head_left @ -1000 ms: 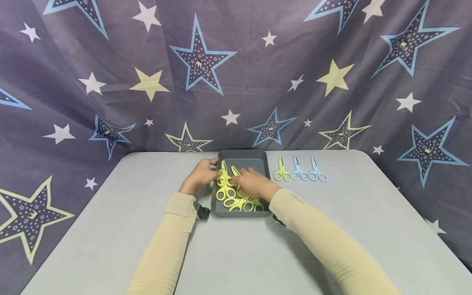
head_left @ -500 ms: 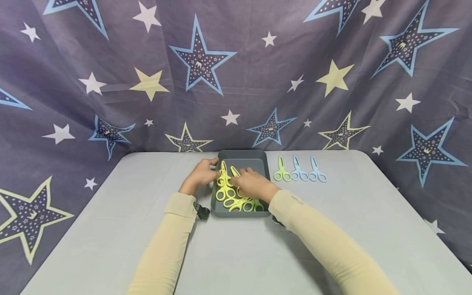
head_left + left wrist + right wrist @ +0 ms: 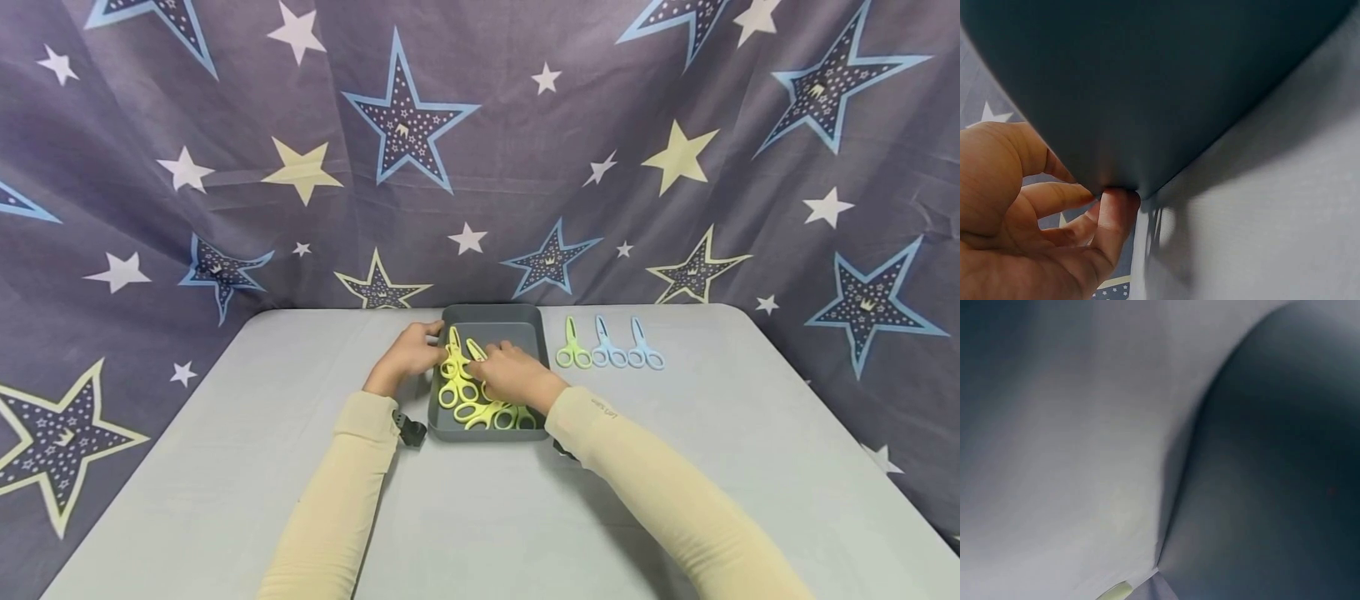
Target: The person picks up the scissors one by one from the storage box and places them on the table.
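Note:
A dark grey tray point(image 3: 491, 435) holds several yellow scissors point(image 3: 458, 392), some overlapping. My left hand point(image 3: 408, 350) grips the tray's left side; in the left wrist view the fingers and thumb point(image 3: 1116, 219) are at the tray's dark wall point(image 3: 1129, 94). Inside the tray, my right hand point(image 3: 513, 372) pinches one pair of yellow scissors point(image 3: 475, 348), whose blades point away from me; the hand covers part of it. The right wrist view shows the tray's outer wall point(image 3: 1260, 475) but not the hand.
Right of the tray, a green pair of scissors point(image 3: 572, 346) and two light blue pairs, one of them these scissors point(image 3: 639, 342), lie in a row on the pale table point(image 3: 480, 525). A star-patterned curtain point(image 3: 480, 150) hangs behind the table's far edge.
The pair of scissors under my right hand has shifted very slightly to the left. Both hands and the tray otherwise stay where they were.

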Demonstrator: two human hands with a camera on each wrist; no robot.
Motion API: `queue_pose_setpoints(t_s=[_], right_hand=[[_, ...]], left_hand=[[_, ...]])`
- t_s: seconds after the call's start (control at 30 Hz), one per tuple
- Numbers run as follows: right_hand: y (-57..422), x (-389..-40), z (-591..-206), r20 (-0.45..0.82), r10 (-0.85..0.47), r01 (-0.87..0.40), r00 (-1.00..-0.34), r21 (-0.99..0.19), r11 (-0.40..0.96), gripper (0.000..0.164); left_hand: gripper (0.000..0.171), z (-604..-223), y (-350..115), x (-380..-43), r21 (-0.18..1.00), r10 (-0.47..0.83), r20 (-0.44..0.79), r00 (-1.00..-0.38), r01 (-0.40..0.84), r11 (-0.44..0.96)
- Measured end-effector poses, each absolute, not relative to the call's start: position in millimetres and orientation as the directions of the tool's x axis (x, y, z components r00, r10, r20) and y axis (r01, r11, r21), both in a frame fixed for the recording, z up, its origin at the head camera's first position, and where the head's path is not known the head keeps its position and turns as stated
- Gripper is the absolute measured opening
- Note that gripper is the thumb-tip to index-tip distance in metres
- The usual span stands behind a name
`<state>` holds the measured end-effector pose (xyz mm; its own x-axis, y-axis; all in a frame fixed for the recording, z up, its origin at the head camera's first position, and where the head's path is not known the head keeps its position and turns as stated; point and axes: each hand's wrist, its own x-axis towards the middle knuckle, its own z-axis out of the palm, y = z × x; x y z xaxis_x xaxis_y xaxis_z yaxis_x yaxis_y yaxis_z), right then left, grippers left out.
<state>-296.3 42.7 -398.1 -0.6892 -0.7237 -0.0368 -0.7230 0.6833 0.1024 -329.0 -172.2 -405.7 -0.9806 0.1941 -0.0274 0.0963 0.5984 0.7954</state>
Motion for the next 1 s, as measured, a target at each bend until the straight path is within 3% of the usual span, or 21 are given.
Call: queue_pose_setpoints(t_s=[0.53,0.77,1.0], right_hand=[[45.9,-293.7,-396.1,-0.005,-0.721,-0.713,-0.693,0.152,0.685,0.04],[51.8,-291.4,-386.3,0.051,-0.719,-0.692,-0.694,0.231,0.684,0.035],[60.0,-291.4,-377.7,0.102,-0.699,-0.667,-0.708,0.226,0.71,0.029]], left_hand=[[0.081,-406.5,-172.5,-330.3,0.788,0.197,-0.014,-0.98,0.111,0.606],[0.082,-407.0,-173.0,-331.5,0.788,0.204,-0.011,-0.979,0.117,0.604],[0.082,-407.5,-172.9,-331.5,0.789,0.206,-0.011,-0.979,0.118,0.603]])
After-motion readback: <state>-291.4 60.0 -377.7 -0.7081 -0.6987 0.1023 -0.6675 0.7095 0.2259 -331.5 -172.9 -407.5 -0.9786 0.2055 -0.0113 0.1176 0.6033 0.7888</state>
